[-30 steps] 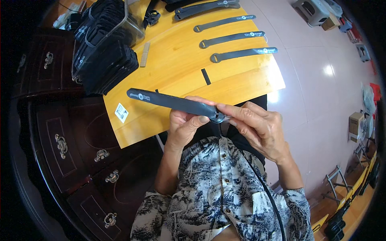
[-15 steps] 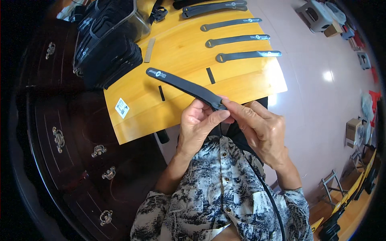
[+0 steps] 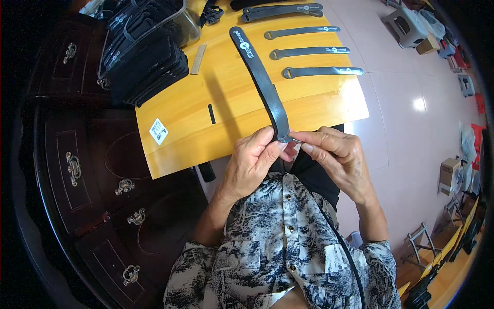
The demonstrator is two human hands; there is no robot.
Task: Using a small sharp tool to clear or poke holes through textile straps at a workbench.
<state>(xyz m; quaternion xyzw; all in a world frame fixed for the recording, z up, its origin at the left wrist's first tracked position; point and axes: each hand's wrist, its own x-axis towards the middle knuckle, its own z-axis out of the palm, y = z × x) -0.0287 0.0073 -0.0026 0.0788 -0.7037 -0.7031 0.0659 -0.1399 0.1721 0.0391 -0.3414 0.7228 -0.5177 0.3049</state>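
A long black hook-and-loop cable strap [image 3: 260,77] with pale print near its far tip rises from my hands over the table. Its near end is pinched between the thumb and fingers of my left hand [image 3: 252,162]. Close against that end, my right hand [image 3: 342,159] is closed in a pinch. A thin dark bit shows between its fingertips, too small to name. Three similar straps lie spaced out at the far right of the table, among them the nearest strap [image 3: 321,72]. Beyond them is a small stack of straps [image 3: 283,11].
The yellow wooden table [image 3: 185,139] carries a short black strip [image 3: 211,114], a tan strip [image 3: 198,59] and a white label [image 3: 158,132]. A clear bin [image 3: 191,28] full of black straps stands far left. Dark drawers [image 3: 72,170] line the left; a grey stool [image 3: 406,27] is on the floor.
The held strap has swung from pointing left to pointing away from me, its far tip now higher. The right fingers have drawn slightly away from its near end.
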